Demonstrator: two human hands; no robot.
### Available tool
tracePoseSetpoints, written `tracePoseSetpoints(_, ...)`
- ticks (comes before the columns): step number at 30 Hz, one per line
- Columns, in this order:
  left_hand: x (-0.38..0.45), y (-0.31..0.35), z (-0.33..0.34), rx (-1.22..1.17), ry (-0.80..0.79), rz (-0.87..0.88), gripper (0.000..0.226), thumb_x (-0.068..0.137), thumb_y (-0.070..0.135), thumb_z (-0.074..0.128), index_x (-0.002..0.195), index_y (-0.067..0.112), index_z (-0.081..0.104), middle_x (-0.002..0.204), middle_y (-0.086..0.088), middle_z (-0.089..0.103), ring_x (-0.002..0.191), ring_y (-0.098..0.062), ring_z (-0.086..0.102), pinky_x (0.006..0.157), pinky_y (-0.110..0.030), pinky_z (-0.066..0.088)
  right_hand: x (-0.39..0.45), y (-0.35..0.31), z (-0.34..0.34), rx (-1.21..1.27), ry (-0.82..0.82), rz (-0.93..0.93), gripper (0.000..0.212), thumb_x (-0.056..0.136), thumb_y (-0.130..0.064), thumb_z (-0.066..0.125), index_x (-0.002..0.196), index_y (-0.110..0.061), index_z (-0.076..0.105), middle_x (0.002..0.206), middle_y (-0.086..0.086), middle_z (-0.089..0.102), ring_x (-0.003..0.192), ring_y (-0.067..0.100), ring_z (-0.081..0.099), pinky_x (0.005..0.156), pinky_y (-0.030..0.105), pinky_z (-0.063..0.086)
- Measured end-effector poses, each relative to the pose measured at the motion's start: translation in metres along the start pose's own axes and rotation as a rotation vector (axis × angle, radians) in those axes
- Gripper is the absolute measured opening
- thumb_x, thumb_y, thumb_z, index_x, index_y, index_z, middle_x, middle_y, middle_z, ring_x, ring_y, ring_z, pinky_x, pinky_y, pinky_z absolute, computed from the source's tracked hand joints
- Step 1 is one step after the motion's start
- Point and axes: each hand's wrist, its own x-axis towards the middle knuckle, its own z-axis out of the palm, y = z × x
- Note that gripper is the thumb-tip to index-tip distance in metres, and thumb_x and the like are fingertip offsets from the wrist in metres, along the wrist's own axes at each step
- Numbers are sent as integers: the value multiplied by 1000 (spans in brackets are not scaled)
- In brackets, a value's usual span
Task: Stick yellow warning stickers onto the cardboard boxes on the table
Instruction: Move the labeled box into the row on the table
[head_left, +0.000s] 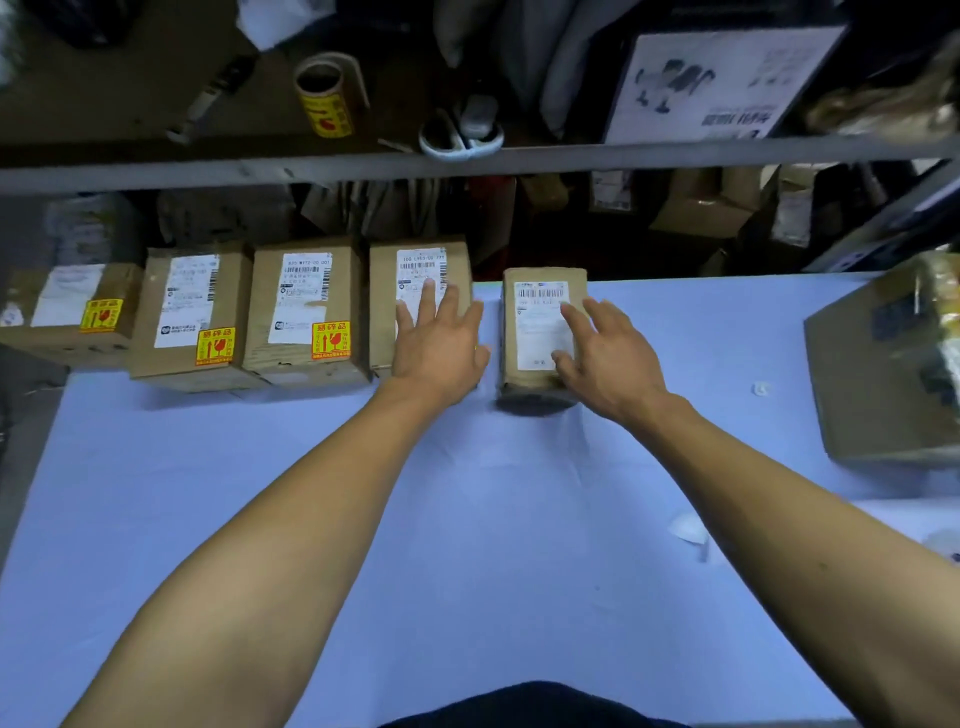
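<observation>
My forearms reach out over the blue table (467, 545). My left hand (439, 345) lies spread flat on the fourth box (384, 306); my right hand (608, 353) is spread on the small box (524, 374), its long axis pointing away from me. The sticker roll (324, 96) sits on the shelf ahead, nearer my left hand.

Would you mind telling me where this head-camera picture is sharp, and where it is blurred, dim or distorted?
Head view: sharpest on the yellow stickers and the left hand; the shelf above is dim and bows from the wide-angle lens; the large box at the right edge is smeared; the blue table is evenly lit, with soft shadows.
</observation>
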Motion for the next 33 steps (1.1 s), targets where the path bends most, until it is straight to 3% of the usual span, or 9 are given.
tracePoseSetpoints(9, 8, 34, 13, -14, -39, 62, 55, 101, 44, 42, 150, 21, 32, 165, -12, 5, 152, -36, 2, 120, -55, 6, -16, 39, 10, -65, -25, 12, 60, 105, -44, 33, 158, -20, 19, 165, 11, 16, 152, 30, 13, 122, 45, 21)
tracePoseSetpoints(14, 27, 45, 20, 3, -44, 72, 61, 101, 47, 39, 154, 21, 25, 165, -13, 6, 152, -34, -1, 120, -50, 8, 0, 45, 15, -53, -68, 11, 61, 104, -43, 33, 157, -19, 18, 165, 11, 16, 152, 30, 12, 121, 45, 21)
tracePoseSetpoints(19, 52, 51, 29, -9, -58, 46, 67, 100, 48, 39, 156, 19, 18, 165, -14, 5, 152, -34, 1, 120, -50, 10, 25, 50, 20, 52, -99, 64, 69, 102, -52, 33, 158, -18, 15, 164, 10, 19, 152, 28, 12, 119, 43, 24)
tracePoseSetpoints(23, 66, 55, 35, -61, -73, 3, 70, 101, 47, 38, 157, 17, 11, 164, -18, 5, 152, -34, 5, 121, -46, 9, 42, 49, 28, 297, -118, 149, 76, 101, -53, 39, 158, -12, 12, 164, 8, 21, 151, 26, 16, 117, 42, 26)
tracePoseSetpoints(26, 72, 62, 35, -230, -84, -38, 72, 101, 42, 44, 158, 15, 9, 164, -19, 2, 150, -35, 14, 119, -42, 19, 53, 46, 38, 521, -124, 233, 76, 100, -50, 45, 156, -6, 18, 158, 13, 34, 145, 31, 31, 113, 40, 30)
tracePoseSetpoints(29, 74, 70, 40, -486, -38, -129, 78, 98, 32, 53, 158, 14, 6, 166, -12, 3, 149, -30, 21, 114, -41, 30, 56, 42, 50, 707, -167, 295, 63, 100, -51, 42, 150, -13, 34, 144, 9, 53, 130, 30, 51, 101, 36, 41)
tracePoseSetpoints(31, 73, 75, 46, -605, 17, -200, 82, 96, 30, 56, 158, 15, 5, 164, -9, 17, 145, -28, 30, 111, -40, 36, 53, 39, 55, 813, -174, 322, 51, 102, -46, 39, 147, -22, 37, 137, 4, 60, 119, 28, 58, 95, 34, 45)
tracePoseSetpoints(33, 70, 78, 51, -745, 33, -306, 80, 95, 29, 59, 157, 15, 11, 155, -6, 39, 137, -27, 42, 106, -36, 39, 50, 36, 56, 894, -181, 341, 49, 102, -47, 38, 148, -28, 36, 137, 0, 59, 119, 27, 59, 98, 36, 46)
